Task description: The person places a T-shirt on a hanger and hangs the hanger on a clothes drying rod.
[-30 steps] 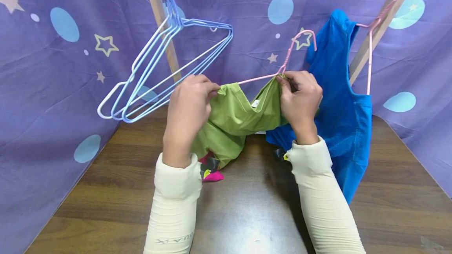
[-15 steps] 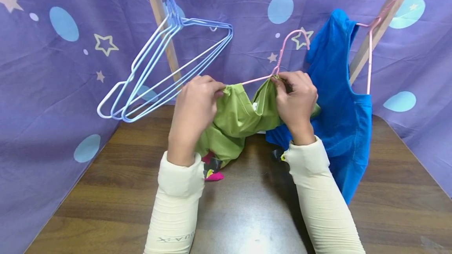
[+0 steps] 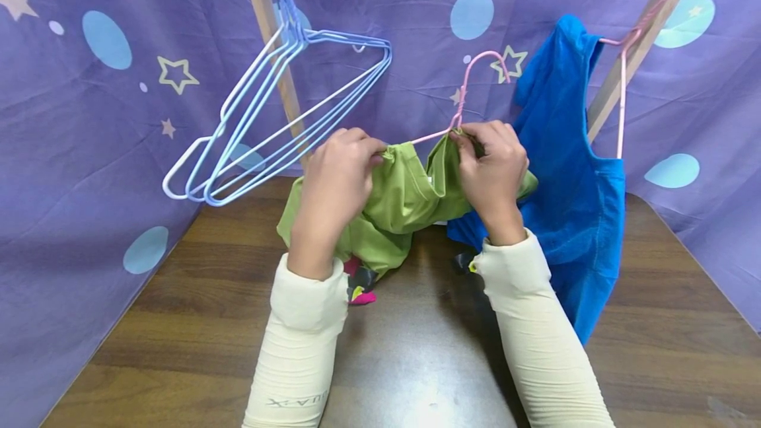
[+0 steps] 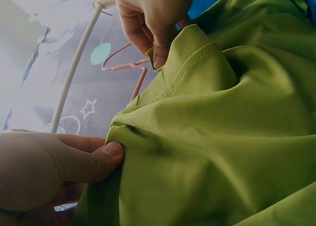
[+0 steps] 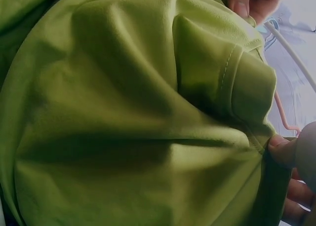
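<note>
Purple star-printed cloth [image 3: 89, 170] backs one dark wooden tabletop [image 3: 416, 362]. Far left hangs a bunch of thin blue and white wire hangers [image 3: 279, 111], too overlapped to count; one blue top [image 3: 571, 170] hangs right. Centre, one smooth green shirt [image 3: 404, 197] drapes over one pink hanger [image 3: 470, 84]. Left hand [image 3: 333, 183] and right hand [image 3: 493, 164] each pinch its stitched hem with curled fingers [image 4: 84, 159].

Dark wood-grain tabletop [image 3: 416, 362] is carrying everything here. The green shirt's [image 3: 380, 243] lower part is bunching up on it toward the back, a pink and black cloth [image 3: 360, 288] is poking out from under it, and the blue shirt's [image 3: 579, 283] hem is lying against the wood on the right.
</note>
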Demonstrator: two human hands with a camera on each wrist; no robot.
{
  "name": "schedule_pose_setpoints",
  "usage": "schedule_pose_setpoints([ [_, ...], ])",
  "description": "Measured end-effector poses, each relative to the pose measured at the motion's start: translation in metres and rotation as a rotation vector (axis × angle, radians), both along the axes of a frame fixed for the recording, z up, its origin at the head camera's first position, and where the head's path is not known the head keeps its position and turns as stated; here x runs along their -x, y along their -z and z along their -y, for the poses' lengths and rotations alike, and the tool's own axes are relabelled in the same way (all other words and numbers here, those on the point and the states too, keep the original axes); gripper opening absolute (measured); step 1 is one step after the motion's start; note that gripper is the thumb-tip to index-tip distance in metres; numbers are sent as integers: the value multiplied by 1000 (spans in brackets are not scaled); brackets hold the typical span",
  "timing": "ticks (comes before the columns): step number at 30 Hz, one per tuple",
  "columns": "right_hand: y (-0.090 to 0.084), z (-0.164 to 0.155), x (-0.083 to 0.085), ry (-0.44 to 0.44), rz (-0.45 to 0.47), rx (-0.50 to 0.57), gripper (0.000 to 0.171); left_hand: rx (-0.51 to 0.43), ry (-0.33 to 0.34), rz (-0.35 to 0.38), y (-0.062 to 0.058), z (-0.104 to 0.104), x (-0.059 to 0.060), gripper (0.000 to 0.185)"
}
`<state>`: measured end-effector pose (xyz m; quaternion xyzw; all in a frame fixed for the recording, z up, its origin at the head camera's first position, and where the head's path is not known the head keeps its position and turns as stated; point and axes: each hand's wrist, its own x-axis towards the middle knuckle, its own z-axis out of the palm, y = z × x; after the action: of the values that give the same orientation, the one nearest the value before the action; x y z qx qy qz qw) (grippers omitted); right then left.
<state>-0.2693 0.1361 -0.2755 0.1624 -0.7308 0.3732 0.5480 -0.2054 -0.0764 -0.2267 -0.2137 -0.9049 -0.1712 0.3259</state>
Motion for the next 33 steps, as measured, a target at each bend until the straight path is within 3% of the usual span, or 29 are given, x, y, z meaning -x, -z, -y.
schedule_pose_setpoints([
  [11, 2, 4, 0, -27, -16, -20, 14, -16, -1, 54, 1, 0, 3, 14],
  [17, 2, 4, 1, -92, -46, -70, 15, -12, -54, 43, 2, 2, 5, 13],
  [23, 3, 2, 2, -102, -71, -147, 17, -29, -118, 28, 2, 5, 5, 14],
  [33, 2, -4, 5, -126, -55, -203, 17, -116, -155, 37, -1, 16, 4, 13],
])
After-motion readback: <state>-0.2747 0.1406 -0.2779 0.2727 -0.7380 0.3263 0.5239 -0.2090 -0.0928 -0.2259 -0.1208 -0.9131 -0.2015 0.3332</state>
